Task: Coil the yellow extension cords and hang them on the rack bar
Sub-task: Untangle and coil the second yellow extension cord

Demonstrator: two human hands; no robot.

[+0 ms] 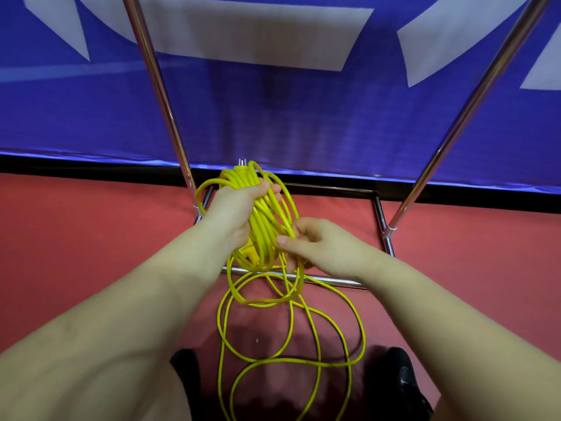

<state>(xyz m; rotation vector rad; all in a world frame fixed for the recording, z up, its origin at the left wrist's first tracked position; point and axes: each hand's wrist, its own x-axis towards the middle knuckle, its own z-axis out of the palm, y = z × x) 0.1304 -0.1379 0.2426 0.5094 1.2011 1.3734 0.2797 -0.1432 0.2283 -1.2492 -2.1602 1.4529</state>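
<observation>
While the left hand (235, 208) grips the bundled yellow rubber extension cord (264, 220) upright, the right hand (312, 244) pinches a strand beside it; slack trails below both.

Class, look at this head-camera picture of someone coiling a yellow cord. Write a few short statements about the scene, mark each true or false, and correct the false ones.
1. The left hand grips a bundle of coiled loops of the yellow cord. True.
2. The whole cord is already coiled. False: loose loops lie on the red floor.
3. The right hand hangs idle, away from the cord. False: its fingers pinch a strand beside the bundle.
4. A plug with metal prongs sticks out at the top of the bundle. True.
5. The backdrop behind the rack poles is green. False: it is blue with white shapes.
</observation>
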